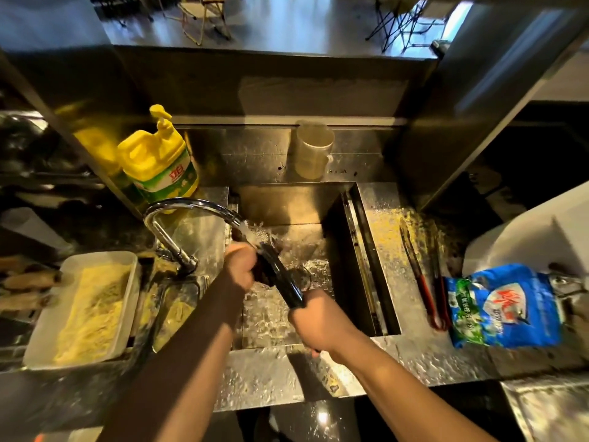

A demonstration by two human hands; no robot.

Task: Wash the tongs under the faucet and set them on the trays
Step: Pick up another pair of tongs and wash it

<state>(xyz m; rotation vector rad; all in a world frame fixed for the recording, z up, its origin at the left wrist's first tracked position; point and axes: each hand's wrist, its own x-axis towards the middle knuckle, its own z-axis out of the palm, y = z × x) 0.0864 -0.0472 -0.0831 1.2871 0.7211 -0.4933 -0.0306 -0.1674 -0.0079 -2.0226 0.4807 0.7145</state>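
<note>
Right hand point(314, 320) grips the near handle of the black tongs point(282, 275), left hand point(242, 266) curled round their far end under the running faucet point(191, 207) over the sink point(360, 250), so wash step underway; next needs a lift out toward trays, likely left.

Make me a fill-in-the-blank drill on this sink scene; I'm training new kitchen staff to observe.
1. Water from the faucet runs over the black ____ held above the sink.
2. The soap jug behind the faucet is ____ in colour.
3. The red-handled tongs lie ____ of the sink, beside a blue bag.
4. The right hand and the ____ hand both grip the washed item.

Missing words: tongs; yellow; right; left
</note>
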